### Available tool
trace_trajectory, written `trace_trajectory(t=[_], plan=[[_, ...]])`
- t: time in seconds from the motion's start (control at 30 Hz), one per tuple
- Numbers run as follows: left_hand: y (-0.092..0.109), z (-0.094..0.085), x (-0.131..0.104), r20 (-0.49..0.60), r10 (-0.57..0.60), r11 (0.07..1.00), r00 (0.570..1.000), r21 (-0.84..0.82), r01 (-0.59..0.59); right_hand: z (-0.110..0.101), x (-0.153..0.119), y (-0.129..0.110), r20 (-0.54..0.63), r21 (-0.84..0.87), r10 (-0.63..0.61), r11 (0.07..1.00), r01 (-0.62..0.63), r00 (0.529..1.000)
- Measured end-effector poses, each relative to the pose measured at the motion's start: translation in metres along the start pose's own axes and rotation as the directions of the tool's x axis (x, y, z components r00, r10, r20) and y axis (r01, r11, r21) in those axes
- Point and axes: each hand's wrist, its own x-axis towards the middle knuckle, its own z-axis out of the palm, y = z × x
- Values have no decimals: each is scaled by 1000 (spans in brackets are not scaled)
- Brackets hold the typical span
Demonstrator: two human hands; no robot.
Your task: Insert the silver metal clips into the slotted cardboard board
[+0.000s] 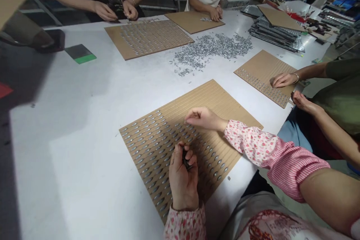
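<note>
A brown grooved board (213,97) lies on the white table, with rows of small silver oval pieces (140,138) over its left and lower parts. Curled palm up above the board's lower half, my left hand (184,180) holds a clump of dark small pieces (186,157) in its fingers. My right hand (204,118) is over the middle of the board by the upper end of the rows, thumb and fingertips pinched together; whatever is between them is too small to make out. Both forearms wear pink patterned sleeves.
A loose heap of silver pieces (213,47) lies beyond the board. Co-workers' hands are at three other boards (152,39), (197,22), (263,63). Stacked panels (275,32) stand back right; a black and green card (81,53) lies left on the white table (70,120).
</note>
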Motion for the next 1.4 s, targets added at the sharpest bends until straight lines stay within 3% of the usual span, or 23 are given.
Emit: trace_trajectory(t=[0.1,0.23,0.33,0.4,0.47,0.53,0.6,0.67,0.73,0.9,1.2,1.33,1.4], plan=[[1,1,-1,5,-35,999,999,-39,35,-11,19,18,-17,-232,48,971,-50,999],[1,0,-2,-28,-31,999,999,-12,31,-19,34,28,154,-644,-112,742,186,982],[2,-2,-2,-25,-1,1000,1000,-2,1,-22,37,26,275,-751,-111,595,286,955],[2,-3,-2,-14,11,1000,1000,-11,-11,-23,39,24,344,-758,-86,562,331,935],[2,-2,-3,7,5,1000,1000,-29,-5,-22,41,22,361,-728,-86,596,338,929],[2,-2,-3,33,-6,999,999,-42,7,-20,42,21,313,-645,-82,713,275,946],[2,-1,-3,45,-9,999,999,-44,11,-15,42,20,214,-507,-22,852,130,977],[2,-1,-2,43,-9,999,999,-33,11,-8,40,19,99,-373,78,927,-36,992],[1,-1,-2,40,-8,1000,999,-17,9,-2,38,19,13,-323,130,939,-119,991],[1,-1,-2,55,0,1000,998,-2,0,10,34,23,-49,-444,49,894,-66,998],[1,0,-1,68,16,999,998,32,-19,17,32,34,-143,-548,50,827,-121,988],[1,-1,-1,64,39,998,997,37,-41,14,27,25,-142,-420,32,903,-89,989],[1,-1,-1,52,62,997,997,48,-65,11,20,14,-48,-233,55,970,-65,997]])
